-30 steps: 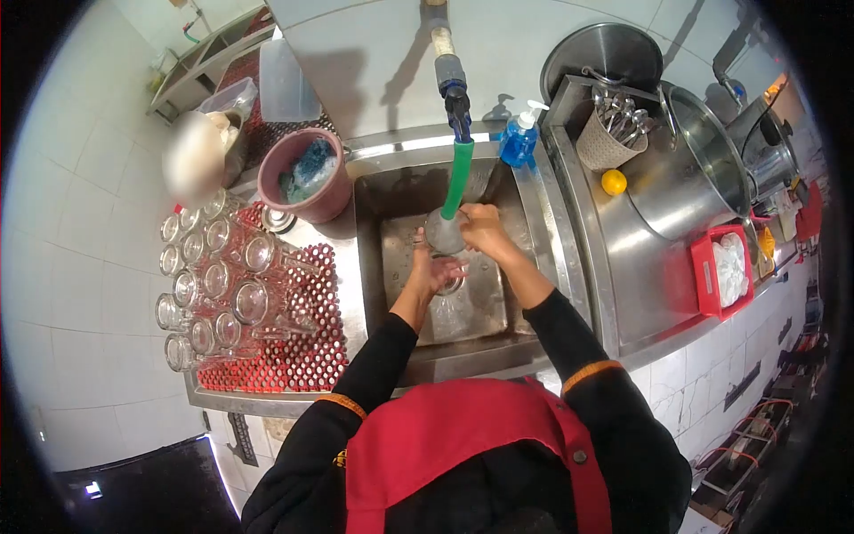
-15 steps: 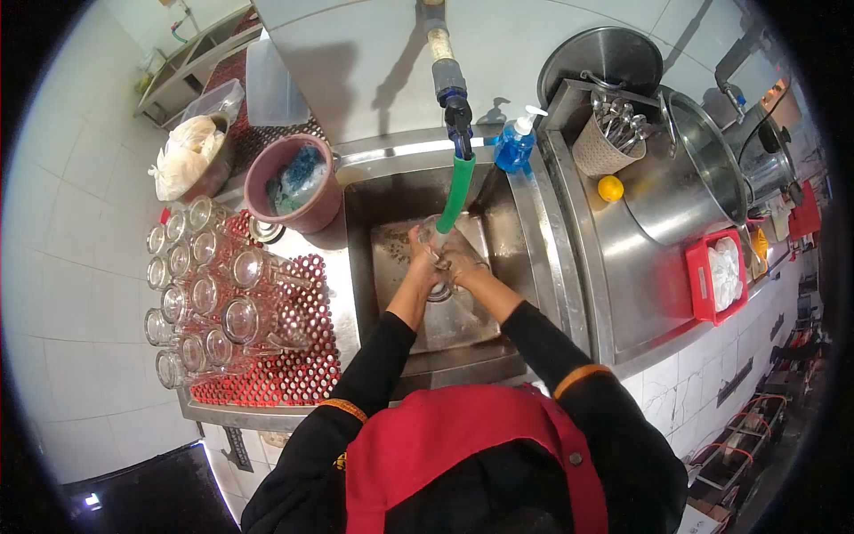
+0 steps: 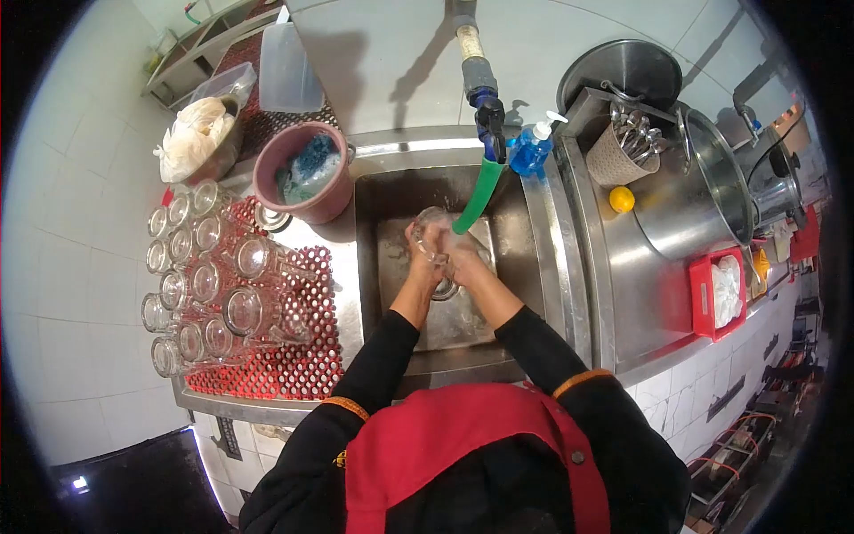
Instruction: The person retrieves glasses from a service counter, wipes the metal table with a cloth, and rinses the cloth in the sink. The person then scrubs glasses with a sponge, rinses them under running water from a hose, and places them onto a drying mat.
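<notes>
Over the sink point(image 3: 382, 334), my left hand point(image 3: 422, 256) is closed around a clear glass mug point(image 3: 433, 216). My right hand point(image 3: 463, 260) presses against the mug from the other side, its fingers partly blurred. Just above my hands ends a green hose point(image 3: 480, 196), fixed to the wall tap point(image 3: 488, 116). The two hands and the water hide much of the mug. Below my hands, the round drain point(image 3: 445, 289) shows at the sink bottom.
Several upturned glass mugs point(image 3: 245, 309) stand on a red perforated mat point(image 3: 311, 374) at left. A pink bucket point(image 3: 334, 191) with suds and a scrubber sits behind. Right of the tap are a blue soap bottle point(image 3: 531, 153), a cutlery holder point(image 3: 614, 165) and a red basket point(image 3: 703, 298).
The view has shifted slightly, so the surroundings sit a little further right. My right hand has moved up closer against the left hand and the mug under the hose.
</notes>
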The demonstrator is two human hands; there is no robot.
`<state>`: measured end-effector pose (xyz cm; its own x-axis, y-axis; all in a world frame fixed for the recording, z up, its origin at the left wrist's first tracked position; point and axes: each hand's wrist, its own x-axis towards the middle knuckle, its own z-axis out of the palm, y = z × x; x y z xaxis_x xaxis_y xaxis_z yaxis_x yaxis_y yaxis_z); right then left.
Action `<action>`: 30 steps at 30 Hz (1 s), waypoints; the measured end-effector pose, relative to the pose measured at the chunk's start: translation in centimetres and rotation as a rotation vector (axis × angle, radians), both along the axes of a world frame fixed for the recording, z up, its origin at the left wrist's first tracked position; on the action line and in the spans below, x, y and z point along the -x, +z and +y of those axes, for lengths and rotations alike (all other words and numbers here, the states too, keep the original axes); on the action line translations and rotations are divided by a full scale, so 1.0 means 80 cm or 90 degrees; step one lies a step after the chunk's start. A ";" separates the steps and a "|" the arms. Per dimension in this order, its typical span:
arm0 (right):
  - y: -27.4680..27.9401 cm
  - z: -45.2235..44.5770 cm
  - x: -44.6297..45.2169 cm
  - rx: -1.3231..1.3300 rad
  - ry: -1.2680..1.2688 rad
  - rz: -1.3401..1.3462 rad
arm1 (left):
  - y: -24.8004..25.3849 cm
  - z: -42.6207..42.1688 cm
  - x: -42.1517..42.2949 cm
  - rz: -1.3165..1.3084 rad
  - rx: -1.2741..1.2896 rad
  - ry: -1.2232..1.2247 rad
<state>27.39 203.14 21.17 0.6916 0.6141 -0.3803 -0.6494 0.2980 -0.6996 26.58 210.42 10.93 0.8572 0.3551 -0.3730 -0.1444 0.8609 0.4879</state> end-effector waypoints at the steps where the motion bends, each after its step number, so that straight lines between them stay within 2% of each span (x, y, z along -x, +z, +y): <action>1: -0.051 0.005 -0.009 -0.108 -0.163 0.199 | -0.011 0.007 -0.005 0.011 0.059 -0.012; 2: -0.049 -0.006 -0.005 -0.105 -0.159 0.198 | -0.020 0.014 -0.009 0.022 0.117 -0.023; 3: -0.042 -0.027 0.003 -0.168 -0.135 0.199 | -0.002 0.026 -0.003 0.022 0.119 -0.021; 5: -0.021 -0.043 0.008 -0.230 -0.107 0.200 | 0.035 0.049 0.010 0.046 0.061 -0.049; 6: -0.005 -0.046 0.011 0.104 -0.110 -0.318 | 0.038 0.049 0.013 0.048 0.061 -0.047; 7: 0.002 -0.047 0.015 0.447 -0.094 -0.829 | 0.041 0.047 0.015 0.116 -0.025 -0.048; 8: 0.000 -0.041 0.017 0.446 -0.092 -0.827 | 0.047 0.043 0.018 0.184 -0.112 -0.049; 9: -0.005 -0.031 0.016 0.499 -0.067 -0.936 | 0.100 0.022 0.032 0.172 -0.198 -0.022; 10: -0.008 -0.024 0.012 0.552 -0.042 -1.047 | 0.094 0.015 0.031 0.171 -0.198 -0.021; 11: -0.009 -0.022 0.004 0.533 0.063 -0.907 | 0.079 0.012 0.026 0.148 -0.214 -0.056; 12: 0.000 -0.020 -0.003 0.533 0.064 -0.909 | 0.064 0.009 0.023 0.126 -0.229 -0.091; 13: 0.008 -0.020 -0.007 0.442 0.080 -0.691 | 0.048 0.009 0.019 0.076 -0.312 -0.125; 14: 0.013 -0.019 -0.014 0.349 0.093 -0.475 | 0.046 0.008 0.019 0.076 -0.310 -0.125; 15: -0.005 -0.018 -0.024 0.376 0.076 -0.573 | 0.045 0.007 0.018 0.078 -0.277 -0.116; 16: -0.013 -0.021 -0.022 0.379 0.076 -0.574 | 0.043 0.006 0.018 0.080 -0.245 -0.108; 17: -0.004 -0.021 -0.011 0.528 0.207 -0.664 | 0.043 0.009 0.016 0.077 -0.243 -0.106; 18: 0.008 -0.020 0.005 0.676 0.344 -0.746 | 0.043 0.013 0.017 0.030 -0.166 -0.156; 19: 0.031 -0.022 0.033 0.714 0.254 -0.884 | 0.041 0.016 0.024 -0.012 -0.088 -0.207; 20: 0.025 -0.023 0.030 0.714 0.258 -0.882 | 0.042 0.020 0.030 -0.057 -0.009 -0.258; 22: 0.004 -0.026 0.008 0.584 0.282 -0.975 | 0.046 0.022 0.035 -0.151 0.147 -0.360; 23: -0.008 -0.023 -0.007 0.585 0.282 -0.974 | 0.061 0.015 0.038 -0.150 0.147 -0.360; 25: -0.031 -0.014 -0.041 0.518 0.071 -0.872 | 0.100 -0.005 0.043 -0.191 0.124 -0.258; 26: -0.043 -0.015 -0.053 0.516 0.074 -0.874 | 0.096 -0.006 0.042 -0.192 0.124 -0.254; 28: -0.059 -0.019 -0.070 0.156 -0.020 -0.199 | 0.081 -0.006 0.041 -0.210 0.193 -0.269; 29: -0.017 -0.028 -0.052 0.079 0.011 -0.195 | 0.092 -0.009 0.037 -0.191 0.180 -0.193; 30: -0.016 -0.030 -0.038 0.081 0.014 -0.197 | 0.092 -0.009 0.034 -0.193 0.182 -0.191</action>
